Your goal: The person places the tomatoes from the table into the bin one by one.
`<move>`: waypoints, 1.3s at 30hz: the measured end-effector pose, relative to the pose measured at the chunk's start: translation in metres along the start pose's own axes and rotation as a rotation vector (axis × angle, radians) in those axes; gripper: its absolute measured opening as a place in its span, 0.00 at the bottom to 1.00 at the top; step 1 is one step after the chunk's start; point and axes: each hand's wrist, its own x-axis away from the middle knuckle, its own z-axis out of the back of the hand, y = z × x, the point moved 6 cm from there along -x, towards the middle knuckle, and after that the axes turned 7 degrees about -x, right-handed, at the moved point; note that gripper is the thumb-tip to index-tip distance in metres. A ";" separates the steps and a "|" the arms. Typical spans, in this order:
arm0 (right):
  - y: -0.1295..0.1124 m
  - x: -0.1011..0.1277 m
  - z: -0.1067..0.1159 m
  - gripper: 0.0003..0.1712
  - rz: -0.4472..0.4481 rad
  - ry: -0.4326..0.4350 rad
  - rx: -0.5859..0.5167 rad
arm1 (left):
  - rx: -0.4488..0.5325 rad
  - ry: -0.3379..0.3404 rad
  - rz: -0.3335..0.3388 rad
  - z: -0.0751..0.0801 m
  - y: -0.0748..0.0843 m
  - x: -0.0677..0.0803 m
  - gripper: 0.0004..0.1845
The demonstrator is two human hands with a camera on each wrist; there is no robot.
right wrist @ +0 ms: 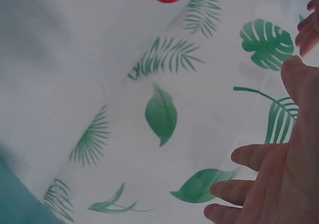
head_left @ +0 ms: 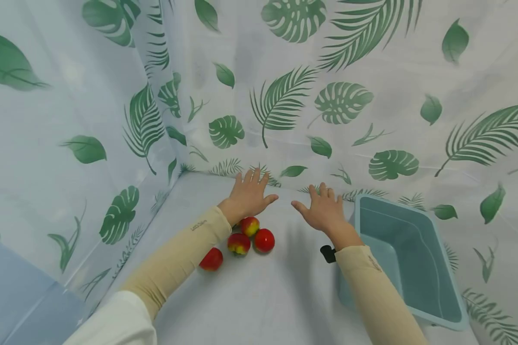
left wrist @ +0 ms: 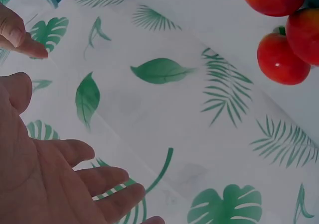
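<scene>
Red apples (head_left: 239,242) lie untouched on the bench just left of the blue bin (head_left: 407,258), which holds nothing; left hand (head_left: 248,196) and right hand (head_left: 323,211) hover released, fingers spread.

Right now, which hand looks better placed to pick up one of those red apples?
The left hand, probably. The apples lie just beneath its wrist, on its side of the table. The right hand hovers farther off, next to the blue bin. Both hands are open, fingers spread, holding nothing.
</scene>
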 end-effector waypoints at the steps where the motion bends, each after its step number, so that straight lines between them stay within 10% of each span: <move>1: 0.001 0.002 0.001 0.51 0.001 0.001 0.005 | 0.004 0.003 -0.004 0.001 0.000 0.001 0.43; 9: 0.009 0.037 0.016 0.54 0.054 0.042 -0.077 | 0.057 0.004 -0.020 -0.011 -0.008 0.029 0.40; 21: 0.052 0.123 0.002 0.57 0.022 -0.015 -0.169 | 0.241 -0.055 0.047 -0.077 -0.031 0.098 0.37; 33: 0.126 0.203 -0.028 0.52 -0.250 0.013 -0.165 | 0.316 0.066 0.141 -0.142 -0.034 0.151 0.37; 39: 0.139 0.245 -0.041 0.32 -0.343 0.437 -0.190 | 0.347 0.048 0.196 -0.172 -0.037 0.166 0.39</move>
